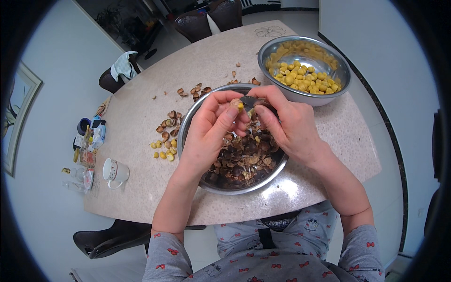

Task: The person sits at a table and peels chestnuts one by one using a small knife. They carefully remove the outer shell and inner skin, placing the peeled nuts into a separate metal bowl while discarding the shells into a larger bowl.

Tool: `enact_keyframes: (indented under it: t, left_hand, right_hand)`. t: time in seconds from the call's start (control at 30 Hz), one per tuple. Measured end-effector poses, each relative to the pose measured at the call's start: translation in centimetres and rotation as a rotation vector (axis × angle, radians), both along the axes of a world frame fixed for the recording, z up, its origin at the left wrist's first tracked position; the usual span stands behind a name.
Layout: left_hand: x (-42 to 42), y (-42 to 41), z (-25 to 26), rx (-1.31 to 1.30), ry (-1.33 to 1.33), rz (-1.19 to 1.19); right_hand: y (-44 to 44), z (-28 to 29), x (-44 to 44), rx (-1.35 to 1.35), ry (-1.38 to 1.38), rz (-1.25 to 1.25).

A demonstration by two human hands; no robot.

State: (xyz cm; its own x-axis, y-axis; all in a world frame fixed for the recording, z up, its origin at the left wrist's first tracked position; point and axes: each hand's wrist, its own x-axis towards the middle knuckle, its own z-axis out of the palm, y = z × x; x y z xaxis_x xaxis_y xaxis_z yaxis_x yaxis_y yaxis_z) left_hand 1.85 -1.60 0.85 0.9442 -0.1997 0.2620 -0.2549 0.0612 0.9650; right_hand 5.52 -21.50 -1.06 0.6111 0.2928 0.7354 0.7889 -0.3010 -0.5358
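Between the thumb and fingers of my left hand (215,123) is a partly peeled chestnut (236,103), its yellow flesh showing. My right hand (287,120) grips a small knife, its dark blade (248,101) pointing at the chestnut. Both hands are above a steel bowl (243,192) holding dark chestnuts and brown shell pieces (252,160). Much of the knife is hidden by my right fingers. Beyond my right hand stands a second steel bowl (347,83) with many peeled yellow chestnuts (303,79).
Left of the near bowl lie several peeled chestnuts (162,154) and shell pieces (169,123) on the table (148,190). A white mug (118,172) stands near the left edge, with jars and a tissue pack (99,134) behind it. Chairs stand around the table.
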Motion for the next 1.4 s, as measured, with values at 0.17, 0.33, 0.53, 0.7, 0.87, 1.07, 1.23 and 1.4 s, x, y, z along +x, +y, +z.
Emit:
enact_keyframes:
  t: [0.17,0.33,0.53,0.7,0.87,1.07,1.23,1.4]
  left_hand:
    - [-0.3,0.3,0.7,0.005,0.054,0.021]
    - [-0.7,-0.3,1.0,0.058,0.086,0.064]
    - [-0.8,0.1,1.2,0.136,0.112,0.084]
    - [-0.8,0.1,1.1,0.215,0.075,0.096]
    - [-0.7,0.4,1.2,0.291,0.054,0.085]
    - [-0.5,0.4,1.0,0.233,0.097,0.08]
    - [-0.5,0.8,1.1,0.208,0.109,0.043]
    - [-0.5,1.0,1.3,0.221,0.106,0.009]
  right_hand:
    - [0.1,-0.1,0.1,-0.102,-0.201,-0.105]
    - [0.1,-0.6,0.7,-0.142,-0.284,-0.201]
    - [-0.1,-0.3,0.5,-0.172,-0.309,-0.179]
    - [-0.1,-0.5,0.7,-0.178,-0.303,-0.145]
    - [-0.3,-0.5,0.8,-0.198,-0.15,-0.088]
    - [-0.6,-0.9,1.6,-0.18,-0.037,-0.067]
    - [-0.6,-0.5,1.2,-0.188,-0.079,-0.081]
    - [-0.6,-0.4,1.1,-0.193,-0.124,-0.065]
